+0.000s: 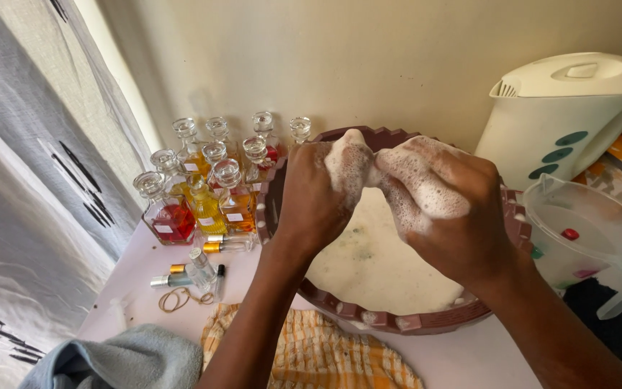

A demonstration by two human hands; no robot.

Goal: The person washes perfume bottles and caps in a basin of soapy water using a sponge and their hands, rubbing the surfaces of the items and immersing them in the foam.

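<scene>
While over the basin (397, 320), soapy hands (390, 194) beside white-labelled bottles (210, 194).

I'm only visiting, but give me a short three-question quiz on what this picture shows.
1. True or false: both hands are covered in soap foam above the basin.
2. What stands left of the basin? A) a stack of plates B) glass bottles of coloured liquid C) a pair of shoes
3. What colour is the checked cloth in front of the basin?

Key
1. True: the left hand and the right hand meet, lathered, over the sudsy water; what they grip is hidden by foam.
2. B
3. Orange and white.
</scene>
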